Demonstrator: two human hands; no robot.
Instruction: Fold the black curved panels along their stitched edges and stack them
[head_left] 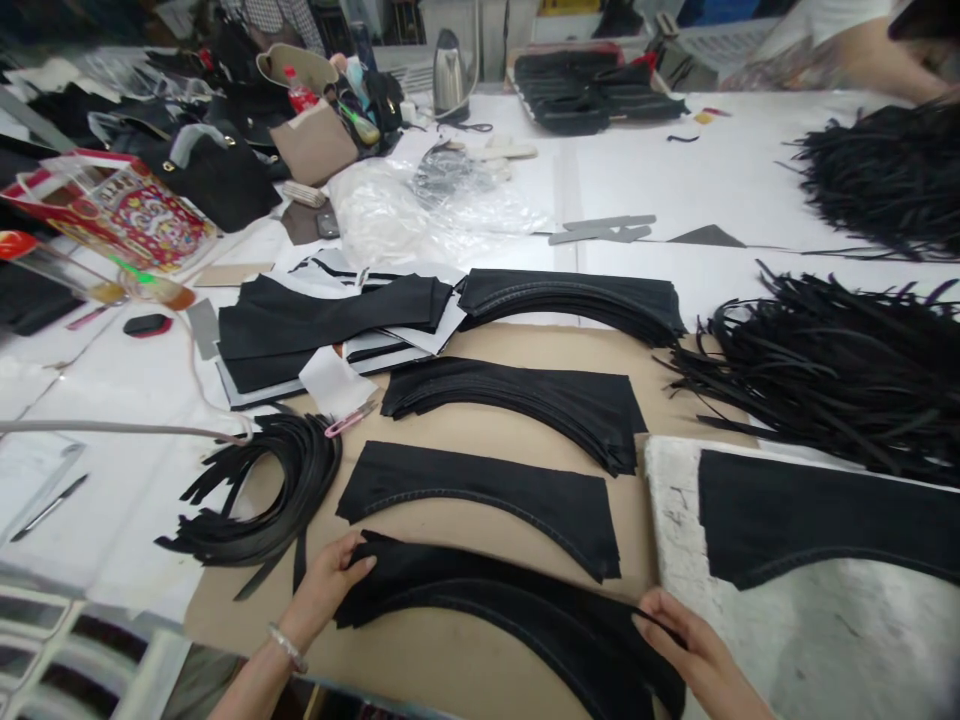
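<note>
A black curved leather-like panel [510, 610] lies across the brown cardboard at the near edge, held at both ends. My left hand [335, 578], with a bracelet at the wrist, pinches its upper left corner. At the right end, my right hand [679, 640] grips the upper corner between thumb and fingers. Just beyond is another black panel [480, 480] with an arched lower edge, then a stack of similar panels [517, 390]. A further stack [570, 290] sits at the far side of the cardboard [457, 520].
A white slab [675, 540] on the right bears another black panel [817, 510]. Black strips [832, 370] are heaped behind it, and coiled strips [300, 480] lie left near pink snips [351, 420]. A red bag [142, 215] stands farther left. Another person's arm [892, 60] shows at upper right.
</note>
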